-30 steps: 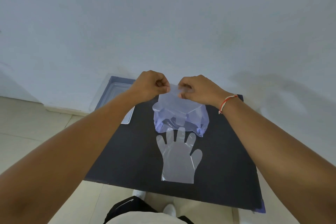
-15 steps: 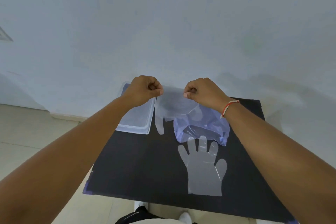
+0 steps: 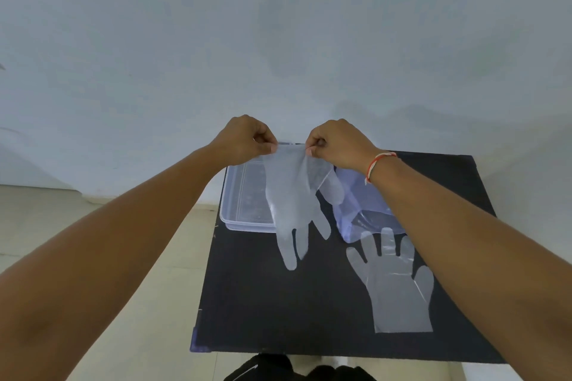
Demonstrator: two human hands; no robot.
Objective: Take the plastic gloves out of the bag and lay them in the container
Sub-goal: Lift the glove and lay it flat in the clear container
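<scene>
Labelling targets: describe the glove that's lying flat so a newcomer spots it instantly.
On the black table, look near the front right, just in front of the crumpled bluish bag. The flat glove lies spread there, fingers pointing to the bag; the other glove hangs from both hands.

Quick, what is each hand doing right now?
Left hand: closed, pinching the glove by its cuff.
Right hand: closed, pinching the same cuff.
</scene>
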